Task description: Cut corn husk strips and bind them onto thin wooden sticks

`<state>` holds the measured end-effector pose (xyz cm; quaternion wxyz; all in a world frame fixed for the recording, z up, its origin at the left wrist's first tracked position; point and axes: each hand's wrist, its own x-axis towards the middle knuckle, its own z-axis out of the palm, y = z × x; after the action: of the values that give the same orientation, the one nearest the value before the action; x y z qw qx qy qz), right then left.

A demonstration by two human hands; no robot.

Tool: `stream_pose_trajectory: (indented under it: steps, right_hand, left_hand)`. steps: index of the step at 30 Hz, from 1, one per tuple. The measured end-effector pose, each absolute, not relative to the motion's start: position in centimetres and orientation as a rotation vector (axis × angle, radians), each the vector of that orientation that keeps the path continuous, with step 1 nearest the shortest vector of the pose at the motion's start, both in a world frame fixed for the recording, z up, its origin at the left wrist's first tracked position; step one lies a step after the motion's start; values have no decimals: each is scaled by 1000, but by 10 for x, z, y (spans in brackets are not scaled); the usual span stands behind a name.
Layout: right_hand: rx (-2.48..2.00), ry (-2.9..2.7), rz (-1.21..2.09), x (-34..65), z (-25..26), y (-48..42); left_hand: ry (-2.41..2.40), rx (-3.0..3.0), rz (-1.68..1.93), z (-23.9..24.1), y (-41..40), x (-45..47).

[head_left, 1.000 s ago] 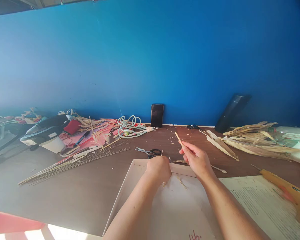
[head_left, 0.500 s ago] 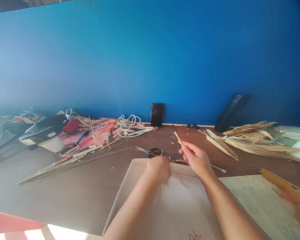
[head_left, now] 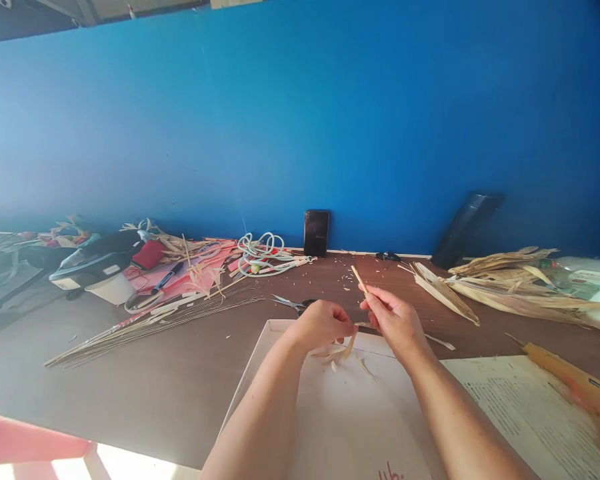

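My right hand [head_left: 393, 317] grips a thin pale stick [head_left: 357, 277] between thumb and fingers, its tip pointing up and away to the left. Lower and to the left, my left hand [head_left: 325, 327] pinches a short strip of dry husk [head_left: 350, 347] that hangs over the white box lid [head_left: 325, 427]. A few loose husk scraps [head_left: 365, 369] lie on the lid under the hands. Just beyond my left hand is a pair of scissors [head_left: 287, 301], its handles partly hidden by that hand.
A phone [head_left: 317, 233] leans on the blue wall. Dry corn husks [head_left: 515, 290] and a black cylinder [head_left: 467, 230] are at right, near a printed sheet [head_left: 510, 393]. Thin wires [head_left: 165, 327], a coiled pale cord [head_left: 263, 253] and pink paper [head_left: 215, 257] fill the left.
My left hand has lifted from the lid and turned, and a husk strip now shows in its fingers. My right hand keeps the stick almost in place. The view has shifted slightly.
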<state>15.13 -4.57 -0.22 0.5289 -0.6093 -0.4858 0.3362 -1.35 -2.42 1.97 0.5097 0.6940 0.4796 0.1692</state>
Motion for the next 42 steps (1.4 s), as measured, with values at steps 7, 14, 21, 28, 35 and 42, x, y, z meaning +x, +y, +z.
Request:
stream_pose_trajectory:
  steps: [7, 14, 21, 28, 35, 42]
  right_hand:
    - [-1359, -1039, 1043, 151, -1, -46]
    - [-1404, -1258, 1047, 142, 9, -54]
    - [-1399, -1355, 1002, 139, 9, -55]
    - [-1541, -1404, 703, 146, 1, -49]
    - [-1622, -1542, 554, 144, 3, -53]
    - [-1663, -1522, 454, 146, 8, -54]
  left_hand:
    - [991, 1138, 965, 9, -12, -7]
    - [902, 897, 1208, 1, -9, 1]
    - [813, 903, 1226, 1, -15, 9]
    - [955, 1054, 1159, 3, -13, 6]
    - [1172, 1661, 1233, 5, -15, 2]
    - [1323, 1811, 1101, -3, -14, 1]
